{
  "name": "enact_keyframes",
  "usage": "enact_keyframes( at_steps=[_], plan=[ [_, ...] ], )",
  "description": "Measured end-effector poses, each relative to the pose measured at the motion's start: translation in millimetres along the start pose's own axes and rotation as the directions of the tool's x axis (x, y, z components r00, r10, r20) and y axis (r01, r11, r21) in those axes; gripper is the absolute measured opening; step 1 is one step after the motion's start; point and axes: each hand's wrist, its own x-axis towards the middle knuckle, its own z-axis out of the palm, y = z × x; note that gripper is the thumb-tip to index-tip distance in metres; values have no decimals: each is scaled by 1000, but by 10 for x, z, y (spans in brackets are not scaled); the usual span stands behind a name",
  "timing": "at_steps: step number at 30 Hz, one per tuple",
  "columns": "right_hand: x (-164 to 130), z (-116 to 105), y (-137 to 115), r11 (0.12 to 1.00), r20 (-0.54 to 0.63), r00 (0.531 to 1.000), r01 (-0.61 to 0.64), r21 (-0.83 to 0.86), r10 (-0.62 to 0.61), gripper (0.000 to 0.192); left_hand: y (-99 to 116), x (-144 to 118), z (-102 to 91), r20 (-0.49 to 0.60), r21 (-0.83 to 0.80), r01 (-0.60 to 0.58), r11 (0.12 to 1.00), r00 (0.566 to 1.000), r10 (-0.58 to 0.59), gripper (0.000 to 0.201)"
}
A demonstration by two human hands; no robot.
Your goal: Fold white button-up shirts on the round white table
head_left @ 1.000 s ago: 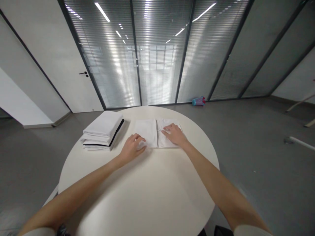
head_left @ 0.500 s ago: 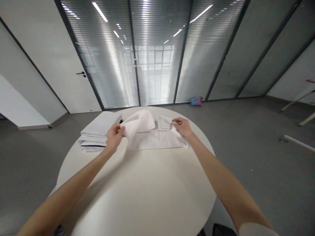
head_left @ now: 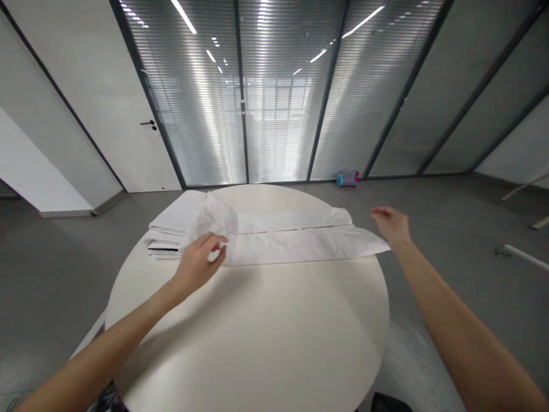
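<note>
Two hands work one long white cloth (head_left: pixel 291 243) lying across the worktop's (head_left: pixel 257 343) far edge. Left hand (head_left: pixel 198 264) pinches its left end; right hand (head_left: pixel 391 226) hovers spread past the right tip. Pull both ends gently so the cloth lies flat, clear of the folded stack (head_left: pixel 174 226).

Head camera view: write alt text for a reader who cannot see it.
A long white cloth lies unfolded across a round white table; the left hand grips its left end and the open right hand hovers beside its right end. A stack of folded cloths sits left.
</note>
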Motion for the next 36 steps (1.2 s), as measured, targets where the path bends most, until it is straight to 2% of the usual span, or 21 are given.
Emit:
enact_keyframes(
  at_steps=[2,3,5,6,8,11,15,18,21,24,26,28,29,30,32,33,34,36],
  plan=[
    [11,317,-280,998,142,989,42,-45,-35,17,211,262,320,235,1,-73,997,969,71,18],
    [-9,502,-432,991,254,965,98,-94,-71,22,294,381,498,326,22,-87,996,942,75,20],
    [-81,872,-726,937,490,863,264,-230,-123,35,406,567,840,437,119,-102,988,899,40,22],
    [-118,1036,-853,890,553,827,325,-320,-103,41,438,629,984,462,172,-98,980,887,7,22],
    [-152,1286,-1052,812,602,798,372,-449,-33,37,466,693,1190,458,254,-68,965,887,-58,25],
    [-26,1462,-1235,784,567,823,335,-522,26,25,459,708,1303,399,296,11,955,907,-135,35],
    [394,1546,-1425,806,433,900,224,-548,45,37,468,773,1243,391,312,72,947,899,-197,43],
    [678,1663,-1533,843,379,926,203,-497,0,45,603,789,1108,470,276,-3,961,873,-133,25],
    [803,1824,-1550,870,450,890,281,-405,-78,50,901,566,882,574,174,-190,966,817,57,21],
    [777,1948,-1513,872,557,818,369,-322,-140,67,1254,127,563,671,13,-337,941,701,242,19],
    [698,1973,-1503,865,601,782,409,-291,-167,58,1421,-137,319,696,-105,-344,933,644,316,17],
    [575,1949,-1516,857,646,743,437,-272,-174,36,1484,-278,98,701,-227,-308,924,607,375,26],
    [500,1921,-1528,851,694,701,456,-260,-164,28,1473,-294,16,700,-255,-282,925,606,377,29],
    [416,1888,-1540,840,755,639,483,-245,-147,26,1435,-278,-41,703,-252,-255,933,615,358,29],
    [239,1816,-1558,801,854,509,553,-230,-106,26,1292,-180,-67,701,-162,-199,966,666,255,28],
    [152,1784,-1561,773,876,474,587,-239,-88,25,1191,-114,-42,695,-100,-167,981,694,189,28],
    [70,1758,-1560,746,879,470,614,-260,-81,23,1074,-49,3,685,-39,-130,991,718,121,28],
    [-71,1729,-1544,709,846,525,630,-317,-88,20,803,54,128,648,65,-40,997,761,-12,28]
  ],
)
